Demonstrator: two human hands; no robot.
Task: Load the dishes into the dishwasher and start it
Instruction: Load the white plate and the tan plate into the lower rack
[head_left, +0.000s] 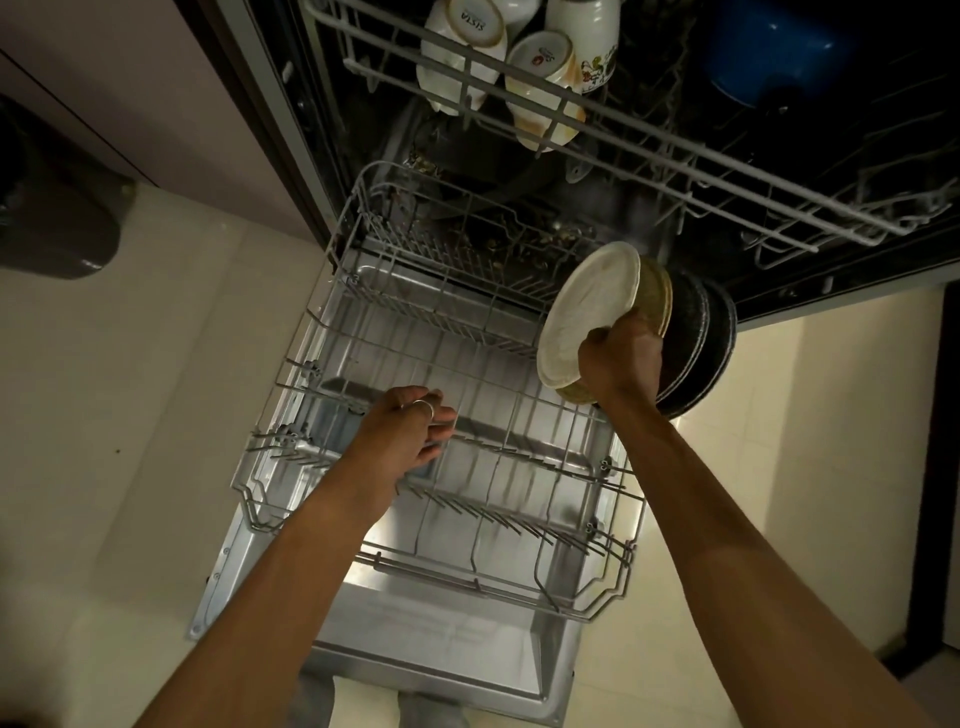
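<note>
- Now the right hand (618, 358) clamps a stack of plates (587, 306) by its lower edge. The stack stands on edge above the lower rack's (467, 581) right rim.
- Bare tine rows (498, 514) lie below and left of the stack, so the plates likely go down and leftward.
- The left hand (410, 431), nearer those rows, hangs loosely curled and holds nothing.

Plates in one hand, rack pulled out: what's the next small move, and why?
Probably the left hand, free above the lower rack, takes the white plate off the stack of plates that the right hand grips and stands it between the tines. That rack holds no dishes yet.
</note>
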